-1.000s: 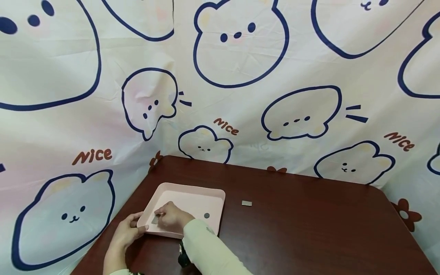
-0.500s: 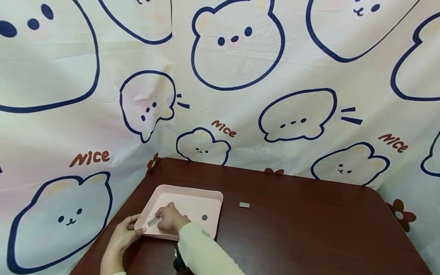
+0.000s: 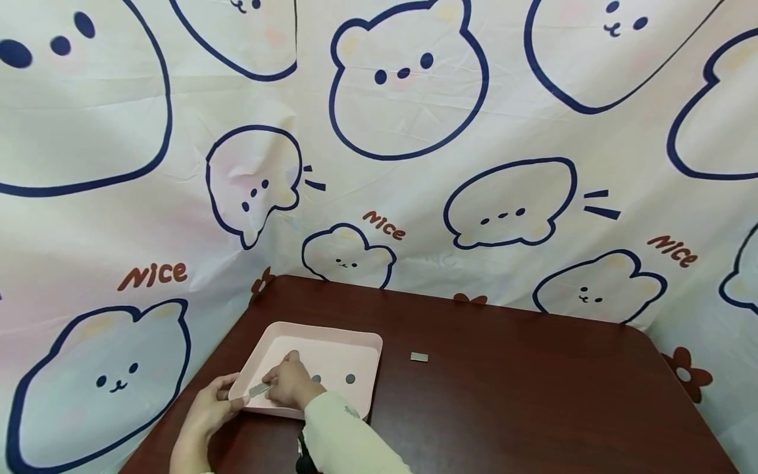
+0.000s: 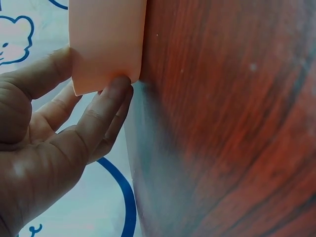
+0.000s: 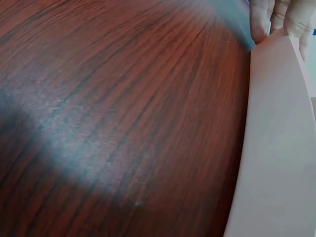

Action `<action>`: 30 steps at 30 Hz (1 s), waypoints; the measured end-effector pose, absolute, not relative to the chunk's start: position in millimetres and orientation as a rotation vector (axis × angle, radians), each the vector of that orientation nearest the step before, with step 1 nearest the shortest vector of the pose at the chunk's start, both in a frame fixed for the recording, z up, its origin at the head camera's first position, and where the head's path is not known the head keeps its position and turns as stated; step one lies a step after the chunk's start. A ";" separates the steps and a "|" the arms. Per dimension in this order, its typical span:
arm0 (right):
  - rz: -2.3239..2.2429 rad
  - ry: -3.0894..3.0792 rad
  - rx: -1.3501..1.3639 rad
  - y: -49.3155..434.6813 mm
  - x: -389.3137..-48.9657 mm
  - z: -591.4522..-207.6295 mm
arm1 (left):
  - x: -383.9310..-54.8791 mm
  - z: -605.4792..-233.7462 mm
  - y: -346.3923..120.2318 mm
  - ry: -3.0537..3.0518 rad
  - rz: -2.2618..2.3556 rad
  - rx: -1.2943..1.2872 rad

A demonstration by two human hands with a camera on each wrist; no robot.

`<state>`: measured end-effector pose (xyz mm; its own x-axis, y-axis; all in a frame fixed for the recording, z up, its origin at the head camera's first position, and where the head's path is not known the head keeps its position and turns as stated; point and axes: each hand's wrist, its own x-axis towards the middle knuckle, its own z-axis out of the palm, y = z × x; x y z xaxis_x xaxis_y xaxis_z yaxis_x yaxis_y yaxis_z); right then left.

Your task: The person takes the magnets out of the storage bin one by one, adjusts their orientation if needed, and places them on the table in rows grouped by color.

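Observation:
A shallow pale pink tray [image 3: 331,349] lies on the table's left side in the head view. My left hand [image 3: 206,413] grips its near left corner, thumb at the rim; the left wrist view shows fingers against the outer tray wall [image 4: 106,44]. Inside the tray, my right hand [image 3: 290,384] pinches a small flat grey rectangular piece [image 3: 258,390] close to that corner. A grey disc [image 3: 351,379] lies on the right part of the tray floor. Another disc [image 3: 316,379] shows partly behind the right hand. The right wrist view misses the right hand itself.
On the brown wooden table [image 3: 503,388], a second small grey rectangular piece [image 3: 419,357] lies right of the tray. A white cloth [image 3: 414,184] printed with cartoon animals hangs behind the table and along its left side.
The grey rectangular piece has shifted toward the tray's near left corner, the right hand with it. The second disc has come into view beside the right hand. The head view has tilted slightly.

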<state>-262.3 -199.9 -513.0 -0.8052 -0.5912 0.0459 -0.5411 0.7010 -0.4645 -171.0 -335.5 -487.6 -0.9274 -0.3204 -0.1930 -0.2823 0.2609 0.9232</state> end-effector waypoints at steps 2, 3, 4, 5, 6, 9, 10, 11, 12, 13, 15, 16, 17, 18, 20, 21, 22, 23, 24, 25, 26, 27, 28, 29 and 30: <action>-0.767 2.810 -0.884 -200.6 -261.4 -512.8 | -172.1 -487.1 -336.1 -2.469 -1.792 0.588; -0.790 2.816 -0.865 -200.9 -261.2 -512.8 | -172.8 -486.8 -336.4 -2.469 -1.787 0.586; -0.811 2.822 -0.854 -201.3 -260.9 -512.2 | -173.4 -486.3 -336.6 -2.470 -1.786 0.580; -0.814 2.834 -0.850 -201.8 -260.7 -511.4 | -173.9 -486.1 -336.8 -2.468 -1.785 0.577; -0.808 2.850 -0.850 -202.6 -260.5 -511.3 | -174.3 -486.1 -337.0 -2.467 -1.786 0.579; -0.778 2.904 -0.842 -204.7 -259.0 -511.4 | -174.2 -486.5 -336.7 -2.463 -1.788 0.576; -0.768 2.920 -0.834 -205.5 -258.2 -511.6 | -173.6 -486.9 -336.5 -2.464 -1.791 0.571; -0.759 2.931 -0.818 -206.3 -257.4 -512.4 | -172.9 -487.7 -336.1 -2.462 -1.794 0.575; -0.759 2.939 -0.799 -207.0 -256.0 -512.8 | -172.1 -488.2 -335.5 -2.462 -1.795 0.578; -0.767 2.942 -0.779 -207.5 -254.7 -513.0 | -171.3 -488.9 -335.0 -2.459 -1.796 0.587; -0.779 2.942 -0.744 -208.1 -252.8 -513.2 | -169.5 -489.8 -334.2 -2.460 -1.801 0.587; -0.784 2.933 -0.723 -208.3 -252.1 -513.2 | -169.0 -490.4 -334.0 -2.460 -1.800 0.591; -0.776 2.938 -0.724 -208.8 -251.3 -513.1 | -168.4 -490.6 -333.8 -2.459 -1.803 0.591; -0.764 2.941 -0.730 -209.2 -250.8 -512.5 | -168.1 -490.8 -333.8 -2.459 -1.802 0.587; -0.741 2.934 -0.741 -210.8 -250.8 -511.6 | -167.7 -491.0 -334.4 -2.455 -1.801 0.579; -0.729 2.931 -0.746 -212.0 -250.6 -511.4 | -167.6 -491.0 -334.7 -2.454 -1.799 0.581; -0.716 2.927 -0.744 -213.2 -250.2 -510.9 | -167.6 -491.0 -335.1 -2.455 -1.796 0.581; -0.704 2.926 -0.738 -214.7 -250.1 -510.9 | -167.5 -490.9 -335.4 -2.451 -1.797 0.583; -0.701 2.921 -0.716 -215.9 -249.9 -511.0 | -167.7 -491.0 -335.8 -2.452 -1.798 0.584; -0.708 2.918 -0.693 -216.9 -249.5 -510.7 | -167.8 -490.8 -336.1 -2.454 -1.799 0.585; -0.709 2.923 -0.677 -217.5 -249.4 -510.4 | -168.1 -490.8 -336.3 -2.455 -1.802 0.584; -0.714 2.928 -0.668 -217.7 -249.6 -510.1 | -168.4 -490.4 -336.4 -2.454 -1.805 0.584; -0.719 2.935 -0.665 -217.6 -250.1 -509.7 | -168.9 -490.2 -336.4 -2.453 -1.807 0.583; -0.730 2.945 -0.669 -217.0 -250.8 -509.0 | -169.5 -489.8 -336.3 -2.452 -1.807 0.581; -0.750 2.944 -0.670 -216.0 -251.5 -508.5 | -169.9 -489.3 -336.3 -2.455 -1.808 0.574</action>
<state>-251.5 -216.0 -508.5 -0.9067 -0.4150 0.0752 -0.4004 0.7910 -0.4626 -169.9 -336.3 -489.3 -0.9308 -0.3155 -0.1844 -0.2698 0.2529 0.9291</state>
